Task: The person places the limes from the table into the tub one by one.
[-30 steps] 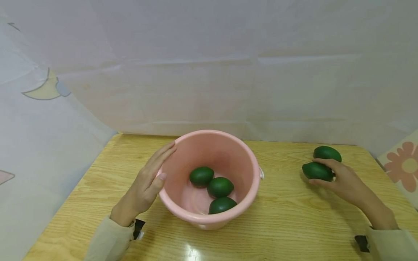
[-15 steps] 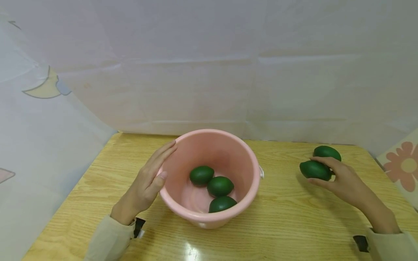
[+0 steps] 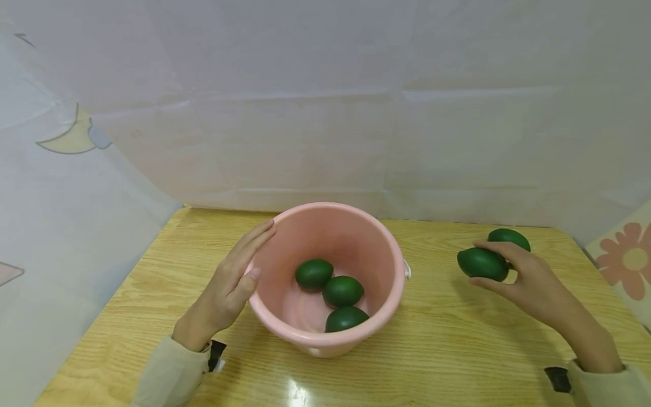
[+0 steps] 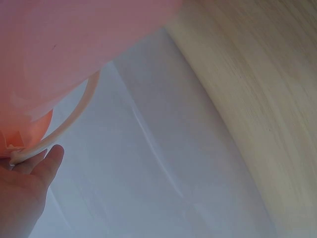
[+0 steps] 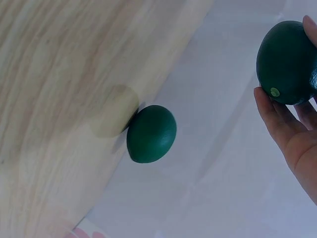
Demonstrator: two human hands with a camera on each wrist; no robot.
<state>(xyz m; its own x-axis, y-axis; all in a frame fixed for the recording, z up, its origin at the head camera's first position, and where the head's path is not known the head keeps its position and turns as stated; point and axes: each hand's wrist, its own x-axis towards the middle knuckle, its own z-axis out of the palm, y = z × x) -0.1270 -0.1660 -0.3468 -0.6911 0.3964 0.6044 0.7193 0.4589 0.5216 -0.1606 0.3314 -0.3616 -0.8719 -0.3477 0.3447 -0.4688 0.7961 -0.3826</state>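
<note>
A pink bucket (image 3: 329,339) stands on the table, its mouth toward me. Inside lie three dark green avocados (image 3: 343,291). At the bucket's left side, my left hand (image 3: 224,288) rests on the rim with its fingers nearly straight. In the left wrist view, fingertips (image 4: 49,163) touch the bucket close to where its handle (image 4: 79,106) joins. To the right, my right hand (image 3: 534,282) holds another avocado (image 3: 482,264) between thumb and fingers, raised above the table. Behind it, one more avocado (image 3: 510,237) lies on the table, partly hidden in the head view.
The wooden table (image 3: 432,362) ends at the back against a pale cloth (image 3: 315,124). Cloth also hangs at the left, with a moon print (image 3: 68,138), and at the right, with a flower print (image 3: 630,259). The bucket's white handle joint (image 3: 407,270) sticks out on its right side.
My right hand has moved slightly left with the avocado, lifting it off the table and away from the one behind. The left hand and the bucket have stayed put.
</note>
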